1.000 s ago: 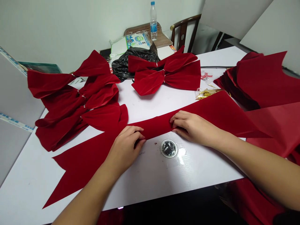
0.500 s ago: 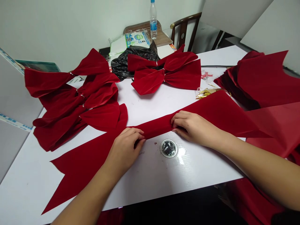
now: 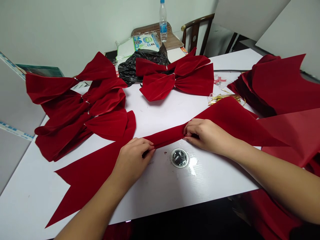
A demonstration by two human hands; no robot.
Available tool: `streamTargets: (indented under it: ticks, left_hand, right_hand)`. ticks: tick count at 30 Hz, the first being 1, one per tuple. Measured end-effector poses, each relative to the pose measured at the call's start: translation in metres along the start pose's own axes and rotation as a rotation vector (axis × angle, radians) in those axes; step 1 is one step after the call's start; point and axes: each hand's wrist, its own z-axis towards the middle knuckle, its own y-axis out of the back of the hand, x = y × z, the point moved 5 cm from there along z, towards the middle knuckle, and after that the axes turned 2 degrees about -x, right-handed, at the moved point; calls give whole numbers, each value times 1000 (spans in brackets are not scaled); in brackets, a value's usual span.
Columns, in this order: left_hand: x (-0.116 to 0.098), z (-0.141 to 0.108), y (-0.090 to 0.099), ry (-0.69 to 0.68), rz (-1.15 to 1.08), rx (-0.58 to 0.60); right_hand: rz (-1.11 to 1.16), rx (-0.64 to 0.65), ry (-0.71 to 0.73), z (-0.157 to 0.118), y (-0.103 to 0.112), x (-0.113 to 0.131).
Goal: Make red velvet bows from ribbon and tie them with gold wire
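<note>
A long red velvet ribbon [image 3: 166, 136] lies slantwise across the white table, gathered narrow in its middle and spreading wide at both sides. Its left end has a V-shaped notch. My left hand [image 3: 135, 160] pinches the lower edge of the gathered stretch, thumb against fingers. Farther right, my right hand [image 3: 203, 135] is closed on the same stretch, fingertips curled over the fabric. Between the hands the ribbon runs in flat lengthwise folds. The right end passes behind my right forearm and meets other red fabric, so its tip is hard to make out.
Red bows [image 3: 82, 106] with shiny ties are piled at left, and more bows [image 3: 177, 78] lie at the back by a black plastic bag [image 3: 130, 66]. Gold twist ties [image 3: 221, 99] lie near stacked red fabric [image 3: 280, 86]. A round table insert [image 3: 179, 158] sits below my hands.
The ribbon's middle between my hands has become narrower, with its far edge drawn toward me. The right part has bunched slightly upward. Both hands stay in nearly the same place.
</note>
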Motion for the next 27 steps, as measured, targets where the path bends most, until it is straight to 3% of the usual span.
streamTargets:
  ticks: [17, 21, 27]
  left_hand:
    - [5, 0, 2, 126, -66, -11]
    - [5, 0, 1, 133, -17, 26]
    - [1, -1, -4, 9, 18, 44]
  right_hand:
    - [107, -41, -191, 2, 2, -10]
    - [63, -39, -139, 2, 2, -8]
    - [-27, 2, -65, 0, 0, -3]
